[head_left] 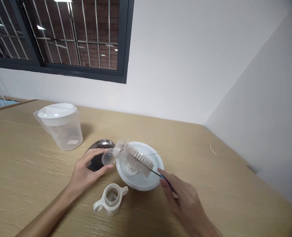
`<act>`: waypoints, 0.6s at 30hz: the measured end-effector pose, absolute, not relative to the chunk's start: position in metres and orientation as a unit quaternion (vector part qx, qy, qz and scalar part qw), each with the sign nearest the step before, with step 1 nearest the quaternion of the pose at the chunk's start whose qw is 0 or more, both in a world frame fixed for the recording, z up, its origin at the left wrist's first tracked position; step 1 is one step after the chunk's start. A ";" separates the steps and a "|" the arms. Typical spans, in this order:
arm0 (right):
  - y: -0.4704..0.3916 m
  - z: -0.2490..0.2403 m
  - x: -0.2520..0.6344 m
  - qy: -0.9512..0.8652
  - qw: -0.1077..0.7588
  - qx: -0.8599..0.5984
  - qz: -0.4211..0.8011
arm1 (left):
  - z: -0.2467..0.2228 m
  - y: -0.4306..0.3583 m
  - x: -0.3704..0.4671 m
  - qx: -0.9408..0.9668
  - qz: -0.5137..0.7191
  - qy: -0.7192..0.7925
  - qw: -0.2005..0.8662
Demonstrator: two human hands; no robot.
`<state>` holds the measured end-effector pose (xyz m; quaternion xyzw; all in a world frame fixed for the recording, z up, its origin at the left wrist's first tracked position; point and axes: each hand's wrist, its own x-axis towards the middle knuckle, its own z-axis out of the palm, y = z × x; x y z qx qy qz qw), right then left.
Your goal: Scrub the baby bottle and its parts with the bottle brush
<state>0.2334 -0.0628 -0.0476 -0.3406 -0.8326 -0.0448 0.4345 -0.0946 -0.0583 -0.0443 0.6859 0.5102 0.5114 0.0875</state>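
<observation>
My right hand (pixel 185 200) is closed around the blue handle of a bottle brush (pixel 141 159). The brush has white bristles on a twisted wire and a fluffy tip, and it is held slantwise above a white bowl (pixel 146 186). Between the thumb and fingers of my left hand (pixel 89 169) is a small clear plastic cap (pixel 108 157), its side close to the brush tip. Whether tip and cap touch, I cannot tell. Inside the bowl lies a white ring (pixel 131 169). Nearer me stands a small bottle with a white two-handled holder (pixel 111 202), its top open.
A round metal dish (pixel 100 143) sits behind my left hand, partly covered by it. A clear pitcher with a white lid (pixel 62 126) stands at the back left. On the wooden table's right side lies a thin pale strip (pixel 212 149). Walls and a barred window (pixel 82 36) rise behind.
</observation>
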 end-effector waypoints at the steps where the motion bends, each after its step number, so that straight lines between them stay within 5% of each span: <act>1: -0.061 -0.048 0.234 -0.830 0.432 -0.349 -0.051 | -0.044 -0.059 -0.094 0.685 0.511 0.512 0.089; 18: -0.062 -0.045 0.236 -0.818 0.451 -0.347 -0.076 | -0.044 -0.057 -0.094 0.675 0.501 0.520 0.153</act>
